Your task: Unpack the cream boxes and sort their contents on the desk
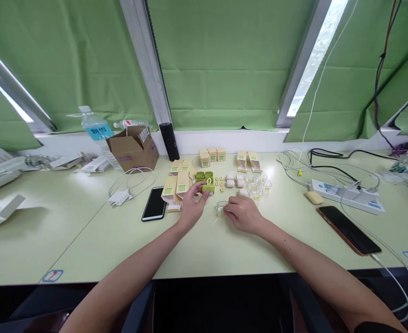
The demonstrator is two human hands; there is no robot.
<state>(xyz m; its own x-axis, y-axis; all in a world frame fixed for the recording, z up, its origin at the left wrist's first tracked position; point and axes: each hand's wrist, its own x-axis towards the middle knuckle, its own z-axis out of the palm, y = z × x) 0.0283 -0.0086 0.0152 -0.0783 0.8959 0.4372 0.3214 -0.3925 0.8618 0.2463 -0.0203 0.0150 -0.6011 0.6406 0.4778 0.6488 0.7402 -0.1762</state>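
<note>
My left hand (193,204) pinches a small green case (208,188) with a pale loop on top, just above the table. My right hand (242,213) has its fingers closed on a small clear plastic cup (220,209) at the table surface. Behind the left hand sit more green cases (204,175). Several tiny yellow pieces (221,183) lie in rows beside them. To their right are pinkish-white blocks (230,181), one partly hidden by my right hand. A group of clear plastic cups (259,186) with yellow bits stands farther right.
Small cardboard boxes (183,181) stand left of my hands, with more boxes (204,158) behind. A black phone (154,204) lies at left, another phone (349,230) at right. A power strip (345,196) with cables, a brown carton (133,149) and a water bottle (98,132) are around.
</note>
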